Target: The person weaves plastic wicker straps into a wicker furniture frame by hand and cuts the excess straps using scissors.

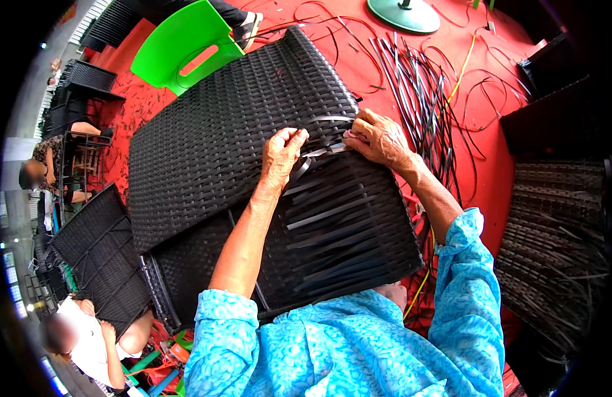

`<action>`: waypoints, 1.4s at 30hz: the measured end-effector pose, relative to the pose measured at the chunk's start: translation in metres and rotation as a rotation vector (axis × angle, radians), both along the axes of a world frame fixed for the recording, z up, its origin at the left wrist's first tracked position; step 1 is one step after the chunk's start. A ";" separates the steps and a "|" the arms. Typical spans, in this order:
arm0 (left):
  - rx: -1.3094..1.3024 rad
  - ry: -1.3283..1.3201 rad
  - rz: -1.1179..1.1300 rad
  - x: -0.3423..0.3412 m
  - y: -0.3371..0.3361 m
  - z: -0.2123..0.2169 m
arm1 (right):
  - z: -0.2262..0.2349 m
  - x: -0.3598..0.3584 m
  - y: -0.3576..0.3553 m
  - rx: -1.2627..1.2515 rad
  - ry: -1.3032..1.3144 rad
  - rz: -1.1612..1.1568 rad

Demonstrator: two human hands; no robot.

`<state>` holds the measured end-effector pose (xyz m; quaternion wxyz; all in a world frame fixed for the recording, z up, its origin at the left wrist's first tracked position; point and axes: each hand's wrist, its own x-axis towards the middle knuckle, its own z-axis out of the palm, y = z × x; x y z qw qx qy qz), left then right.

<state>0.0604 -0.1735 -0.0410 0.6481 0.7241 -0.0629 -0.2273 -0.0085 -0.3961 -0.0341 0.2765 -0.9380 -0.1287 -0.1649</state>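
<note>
A large black woven wicker furniture panel (pixel 233 112) lies across my lap, its upper part tightly woven. Loose ends of flat black plastic strips (pixel 329 215) fan over its lower section. My left hand (pixel 283 155) is closed in a pinch by the edge of the weave, on a strip that curls beside the fingertips. Opposite it, my right hand (pixel 380 137) bends over the panel's right corner, fingers closed around the shiny strip (pixel 329 151) that stretches between the hands. Something pinkish shows at its fingertips, too small to name.
Loose black strips (pixel 422 99) lie on the red floor (pixel 481 126) to the right. A green chair (pixel 187 49) stands beyond the panel, a round green base (pixel 405 14) farther off. More woven panels (pixel 551 245) stand at right. Two people sit at left among wicker frames (pixel 104 258).
</note>
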 end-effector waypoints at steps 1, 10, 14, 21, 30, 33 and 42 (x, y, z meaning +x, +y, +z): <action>-0.136 0.081 0.016 -0.002 0.000 0.005 | 0.004 -0.003 0.000 -0.054 0.023 -0.006; 0.154 -0.751 -0.221 -0.037 0.005 0.093 | 0.067 -0.049 0.045 1.130 0.397 0.108; 0.612 -1.275 -0.316 -0.059 0.017 0.105 | 0.068 -0.045 0.053 1.782 0.360 -0.075; 0.735 -1.324 -0.184 -0.042 0.070 0.115 | 0.040 -0.042 0.062 1.622 0.273 -0.080; 0.673 -1.472 -0.038 -0.052 0.070 0.116 | 0.038 -0.058 0.086 1.791 0.535 -0.103; 0.709 -1.530 -0.085 -0.054 0.071 0.110 | 0.040 -0.057 0.088 1.810 0.510 0.022; 1.008 -1.347 -0.438 -0.070 0.024 0.125 | 0.044 -0.054 0.101 1.482 0.316 -0.037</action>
